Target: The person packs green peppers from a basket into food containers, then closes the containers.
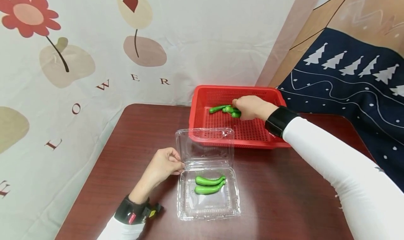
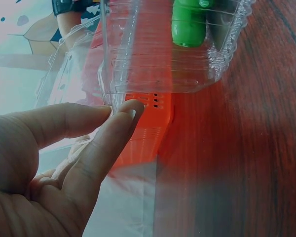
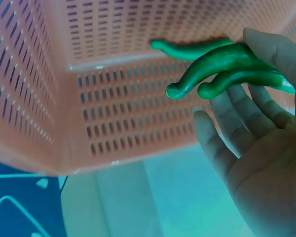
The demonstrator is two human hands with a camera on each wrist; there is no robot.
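Note:
My left hand (image 1: 162, 166) pinches the edge of a clear plastic clamshell box (image 1: 186, 208) near its hinge, thumb against fingertip. The lid (image 1: 205, 152) stands raised and overlaps the basket in the head view. Two green peppers (image 1: 208, 189) lie side by side in the box's bottom half. Inside the red basket (image 1: 194, 127), my right hand (image 1: 249, 107) holds green peppers (image 3: 212, 64), its thumb over them and its fingers beneath. Another green pepper (image 3: 187, 50) lies just behind these, on the basket's floor.
The basket's perforated walls (image 3: 24, 84) rise around the right hand. Under box and basket is a dark red-brown table (image 1: 142, 127). A pale cloth with flower prints (image 1: 205, 36) hangs behind it, and a dark blue tree-print cloth (image 1: 341, 82) is at the right.

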